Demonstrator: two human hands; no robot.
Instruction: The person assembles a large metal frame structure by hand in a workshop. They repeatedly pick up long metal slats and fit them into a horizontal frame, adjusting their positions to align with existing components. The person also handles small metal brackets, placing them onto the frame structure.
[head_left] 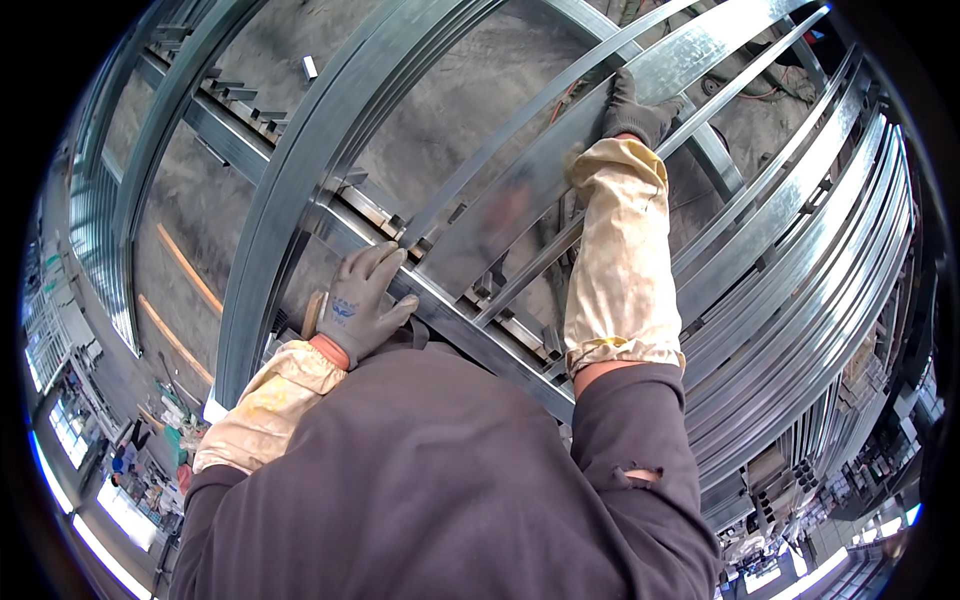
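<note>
My left hand (368, 302), in a grey glove, lies with fingers stretched out on the near end of a metal cross rail (450, 317). Nothing is held in it. Farther off to the right, my right hand (638, 112), in a dark glove, spans a wide, shiny metal channel (545, 175), with a finger at its left side and the thumb at its right. The remaining fingers are hidden. This channel slants from the cross rail toward the far right. A narrower metal bar (750, 78) runs beside it, passing under my right forearm.
Long metal profiles (800, 320) lie close together on the right. More profiles (300, 190) cross the rack at left, over a second rail (230, 135) with short upright stubs. Orange-brown strips (190, 268) lie on the grey floor (430, 120). Hoses trail at the far right.
</note>
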